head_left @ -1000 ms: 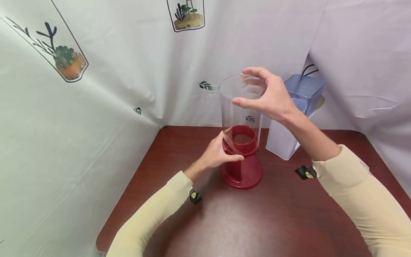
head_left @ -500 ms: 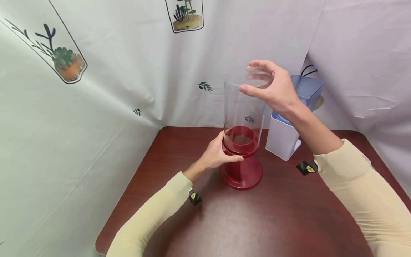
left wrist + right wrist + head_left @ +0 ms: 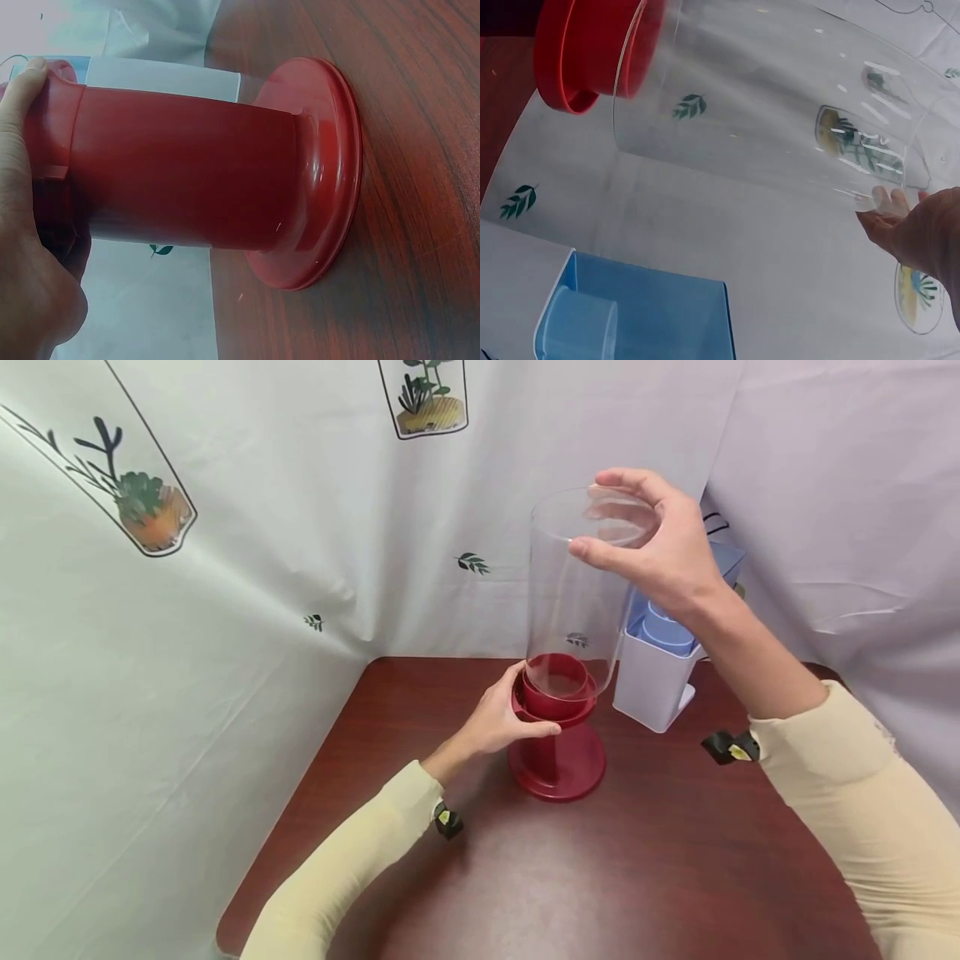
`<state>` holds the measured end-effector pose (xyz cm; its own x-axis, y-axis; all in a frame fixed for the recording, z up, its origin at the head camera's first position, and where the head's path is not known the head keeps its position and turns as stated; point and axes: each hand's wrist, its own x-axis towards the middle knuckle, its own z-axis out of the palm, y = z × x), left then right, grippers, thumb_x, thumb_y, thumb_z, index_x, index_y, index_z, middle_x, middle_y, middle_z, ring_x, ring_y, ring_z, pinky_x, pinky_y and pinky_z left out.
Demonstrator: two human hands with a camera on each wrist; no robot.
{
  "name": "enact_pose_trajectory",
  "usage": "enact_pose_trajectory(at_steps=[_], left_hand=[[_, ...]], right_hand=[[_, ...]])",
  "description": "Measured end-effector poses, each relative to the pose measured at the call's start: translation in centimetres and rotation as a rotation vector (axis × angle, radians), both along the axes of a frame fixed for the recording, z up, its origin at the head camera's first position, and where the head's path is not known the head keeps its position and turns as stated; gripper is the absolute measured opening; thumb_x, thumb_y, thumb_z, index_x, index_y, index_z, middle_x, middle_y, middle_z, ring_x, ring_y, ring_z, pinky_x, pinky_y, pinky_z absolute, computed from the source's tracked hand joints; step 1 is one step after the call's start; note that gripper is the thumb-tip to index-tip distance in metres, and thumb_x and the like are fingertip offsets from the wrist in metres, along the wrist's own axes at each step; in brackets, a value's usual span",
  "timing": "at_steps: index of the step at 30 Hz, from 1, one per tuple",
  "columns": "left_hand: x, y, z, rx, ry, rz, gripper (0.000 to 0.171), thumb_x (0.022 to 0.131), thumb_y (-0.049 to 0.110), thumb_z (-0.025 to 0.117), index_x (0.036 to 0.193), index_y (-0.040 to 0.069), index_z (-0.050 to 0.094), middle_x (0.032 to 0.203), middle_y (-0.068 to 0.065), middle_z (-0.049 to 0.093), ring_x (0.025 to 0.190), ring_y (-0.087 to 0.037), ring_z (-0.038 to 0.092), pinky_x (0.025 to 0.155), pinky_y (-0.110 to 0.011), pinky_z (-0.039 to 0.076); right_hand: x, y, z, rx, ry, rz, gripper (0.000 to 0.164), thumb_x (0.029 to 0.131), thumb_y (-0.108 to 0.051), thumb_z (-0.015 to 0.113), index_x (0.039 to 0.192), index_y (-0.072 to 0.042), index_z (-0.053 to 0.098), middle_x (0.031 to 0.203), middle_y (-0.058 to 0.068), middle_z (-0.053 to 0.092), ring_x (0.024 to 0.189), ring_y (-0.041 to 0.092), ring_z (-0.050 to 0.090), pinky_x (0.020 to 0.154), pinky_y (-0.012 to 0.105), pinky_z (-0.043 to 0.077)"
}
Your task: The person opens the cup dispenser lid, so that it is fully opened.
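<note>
My right hand grips a clear plastic cylinder by its upper rim, thumb in front and fingers behind. The cylinder leans slightly over a red pedestal base with a round foot and a collar at its top. In the right wrist view, the lower edge of the cylinder is still around the end of the red collar. My left hand holds the base just under the collar. The left wrist view shows the base's column upright, its foot on the table.
Behind my right forearm stands a white box with a translucent blue container in its top. The reddish-brown wooden table meets a white patterned curtain at the back and left.
My right hand has risen and shifted right, lifting the cylinder up from deep around the collar and tilting it. My left hand has kept its hold on the base.
</note>
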<state>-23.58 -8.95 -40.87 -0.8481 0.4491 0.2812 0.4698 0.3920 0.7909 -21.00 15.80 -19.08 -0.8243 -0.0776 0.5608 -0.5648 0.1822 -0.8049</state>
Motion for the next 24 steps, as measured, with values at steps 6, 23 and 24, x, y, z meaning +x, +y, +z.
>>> enact_pose_trajectory(at_steps=[6,23,24], left_hand=[[0.0,-0.1,0.1,0.006,-0.013,-0.010,0.099,0.078,0.035,0.094,0.158,0.018,0.040,0.143,-0.002,0.060,0.123,-0.016,0.061,0.093,-0.034,0.060],[-0.2,-3.9,0.3,0.056,-0.043,0.037,0.100,0.078,0.035,0.095,0.160,0.022,0.039,0.145,0.004,0.057,0.125,-0.018,0.059,0.096,-0.039,0.060],[-0.2,-4.2,0.3,0.055,-0.047,0.043,0.100,0.079,0.035,0.095,0.160,0.022,0.039,0.146,0.004,0.057,0.126,-0.019,0.059,0.096,-0.039,0.060]], right_hand=[[0.2,0.9,0.5,0.001,0.012,-0.042,0.063,0.082,-0.013,0.090,0.139,-0.015,0.065,0.139,0.008,0.067,0.125,0.018,0.067,0.089,0.025,0.058],[0.0,3.6,-0.9,-0.007,-0.074,-0.076,0.066,0.083,-0.014,0.090,0.143,-0.015,0.063,0.144,0.006,0.064,0.120,0.015,0.069,0.089,0.020,0.057],[0.0,3.6,-1.0,-0.001,-0.074,-0.079,0.066,0.083,-0.015,0.091,0.143,-0.016,0.063,0.143,0.006,0.065,0.119,0.015,0.069,0.089,0.020,0.057]])
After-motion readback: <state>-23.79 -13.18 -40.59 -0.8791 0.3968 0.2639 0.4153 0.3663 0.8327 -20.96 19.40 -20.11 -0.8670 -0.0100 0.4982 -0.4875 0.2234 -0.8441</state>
